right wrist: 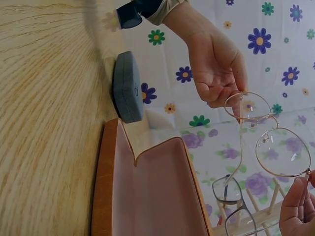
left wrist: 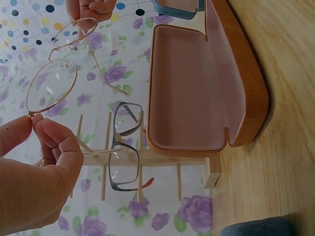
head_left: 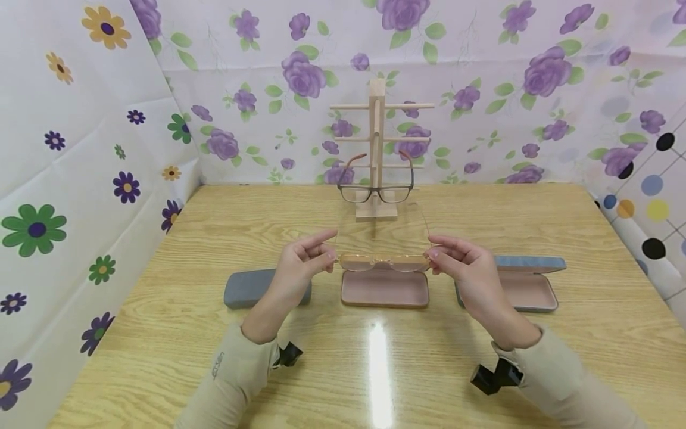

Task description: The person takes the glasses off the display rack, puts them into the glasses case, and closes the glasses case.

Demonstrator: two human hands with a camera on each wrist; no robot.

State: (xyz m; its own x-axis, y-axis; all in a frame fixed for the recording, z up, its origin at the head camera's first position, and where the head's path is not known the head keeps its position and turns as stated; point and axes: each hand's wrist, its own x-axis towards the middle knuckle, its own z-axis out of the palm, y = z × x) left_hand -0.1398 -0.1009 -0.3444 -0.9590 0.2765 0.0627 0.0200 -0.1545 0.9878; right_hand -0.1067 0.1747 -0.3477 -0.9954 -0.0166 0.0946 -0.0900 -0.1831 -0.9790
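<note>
Above the brown case (head_left: 384, 290), head view: left hand (head_left: 300, 262) and right hand (head_left: 471, 271) are pinching the gold glasses (head_left: 382, 260) | left wrist: fingers (left wrist: 55, 133) are gripping beside the lens (left wrist: 51, 88); slipping could smudge it | right wrist: thin earpiece (right wrist: 241, 142) is sitting unfolded; uneven pulling could bend it.

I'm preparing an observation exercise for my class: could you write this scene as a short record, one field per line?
Left hand: pinches one side of the gold-rimmed glasses
Right hand: pinches their other side
Brown case: open, pink-lined
Blue-grey case: closed, left of brown case
Blue case: open, right of brown case
Wooden stand: holds dark-framed glasses
</note>
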